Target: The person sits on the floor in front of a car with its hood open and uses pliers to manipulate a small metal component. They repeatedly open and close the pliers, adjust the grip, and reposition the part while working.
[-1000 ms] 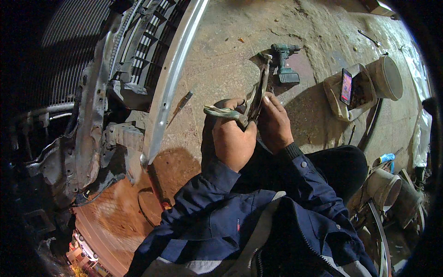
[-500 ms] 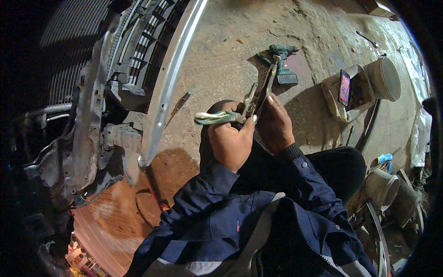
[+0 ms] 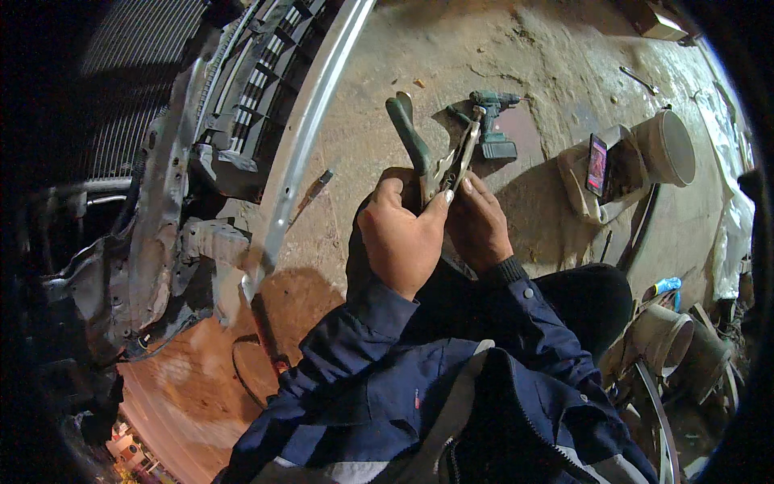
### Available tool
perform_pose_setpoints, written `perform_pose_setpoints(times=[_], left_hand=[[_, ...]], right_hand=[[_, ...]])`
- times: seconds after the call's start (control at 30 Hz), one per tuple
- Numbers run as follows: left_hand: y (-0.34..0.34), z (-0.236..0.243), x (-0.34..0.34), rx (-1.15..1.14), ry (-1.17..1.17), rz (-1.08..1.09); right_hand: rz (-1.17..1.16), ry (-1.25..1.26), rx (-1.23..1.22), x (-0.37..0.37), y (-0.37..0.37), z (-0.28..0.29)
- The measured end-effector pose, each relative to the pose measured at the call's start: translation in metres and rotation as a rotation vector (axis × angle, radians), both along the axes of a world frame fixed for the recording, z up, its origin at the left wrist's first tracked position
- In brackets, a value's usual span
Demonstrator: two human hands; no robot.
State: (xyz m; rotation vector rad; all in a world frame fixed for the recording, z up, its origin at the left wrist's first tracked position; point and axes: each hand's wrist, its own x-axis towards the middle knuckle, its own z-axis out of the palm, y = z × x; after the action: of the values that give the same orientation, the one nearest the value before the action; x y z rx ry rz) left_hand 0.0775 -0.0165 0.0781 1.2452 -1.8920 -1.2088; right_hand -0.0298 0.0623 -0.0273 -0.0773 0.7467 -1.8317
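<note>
Both hands on locking pliers, held above the concrete floor (image 3: 564, 48).
Left hand (image 3: 401, 238) and right hand (image 3: 477, 222) wrap the pliers (image 3: 431, 157) — green-coated handle, bare steel lever. Risk: lever may snap and pinch fingers. Cordless drill (image 3: 492, 133) lies beyond; dented chrome bumper strip (image 3: 310, 133) to the left.

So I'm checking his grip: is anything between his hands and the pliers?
No. Both the left hand and right hand are directly on the pliers, bare-fingered, with nothing visible in between.
</note>
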Motion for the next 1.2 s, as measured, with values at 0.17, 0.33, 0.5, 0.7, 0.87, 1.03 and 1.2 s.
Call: perform_pose_setpoints(times=[0.17,0.33,0.5,0.7,0.87,1.03,1.2], left_hand=[[-0.013,0.013,-0.001,-0.042,-0.073,-0.038],[-0.014,0.017,-0.002,-0.025,-0.035,-0.068],[-0.013,0.011,-0.003,0.117,0.065,-0.081],[-0.012,0.003,-0.005,0.125,0.112,-0.072],[-0.012,-0.003,-0.007,0.188,0.119,-0.049],[-0.007,-0.009,-0.011,0.068,0.033,-0.017],[-0.008,-0.012,-0.015,-0.080,-0.105,-0.065]], right_hand=[[0.016,0.056,-0.014,-0.004,0.001,0.012],[-0.004,0.091,-0.044,-0.008,0.001,0.018],[0.033,0.096,-0.060,-0.012,0.000,0.018],[0.039,0.058,-0.047,-0.008,-0.001,0.015],[0.016,0.105,-0.012,-0.009,0.001,0.009],[0.054,0.066,-0.045,-0.010,0.002,0.004],[-0.007,-0.043,-0.019,0.002,-0.003,0.006]])
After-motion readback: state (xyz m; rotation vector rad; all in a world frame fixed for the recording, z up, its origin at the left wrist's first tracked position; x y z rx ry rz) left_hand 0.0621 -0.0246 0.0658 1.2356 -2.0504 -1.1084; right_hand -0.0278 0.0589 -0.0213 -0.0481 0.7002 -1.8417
